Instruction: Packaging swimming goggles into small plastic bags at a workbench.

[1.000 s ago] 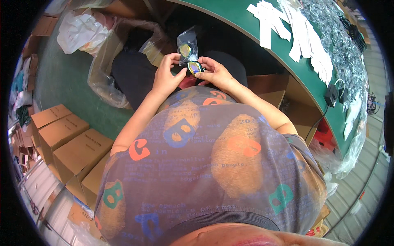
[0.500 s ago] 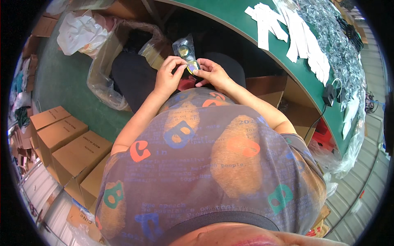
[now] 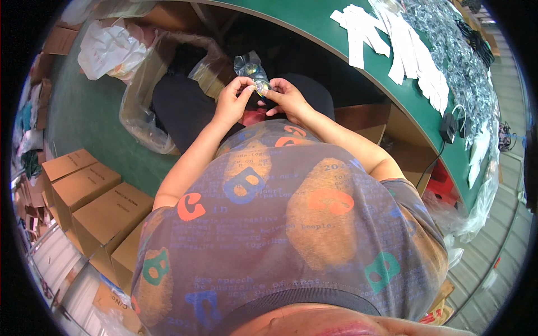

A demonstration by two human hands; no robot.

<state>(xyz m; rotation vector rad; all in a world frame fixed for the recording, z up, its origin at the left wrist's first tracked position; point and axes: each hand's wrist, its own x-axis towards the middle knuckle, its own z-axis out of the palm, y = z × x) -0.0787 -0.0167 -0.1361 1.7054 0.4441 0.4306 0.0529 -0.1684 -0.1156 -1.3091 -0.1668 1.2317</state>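
Over my lap, both hands pinch a dark eyewear-like piece with two round shiny lenses [image 3: 251,69], partly covered by clear film. My left hand [image 3: 231,102] grips its near lens from the left, thumb and index finger pressed together at the rim. From the right, my right hand [image 3: 287,99] holds the same lens with thumb on top and fingers curled beneath. The far lens sticks out beyond my fingertips, away from me. Whether it is goggles or glasses I cannot tell. Something red [image 3: 254,116] shows below my hands.
A green table [image 3: 314,22] curves across the far right, bearing white strips [image 3: 412,53], a heap of clear plastic wrappings [image 3: 448,50] and a black adapter [image 3: 448,127]. Brown cartons [image 3: 112,213] stand at the left. An open plastic-lined box [image 3: 134,101] lies beyond my left knee, beside a white bag [image 3: 109,50].
The near lens has tilted and is now more covered by my fingers. The far lens and its film have tipped slightly. Both hands keep their hold in nearly the same place.
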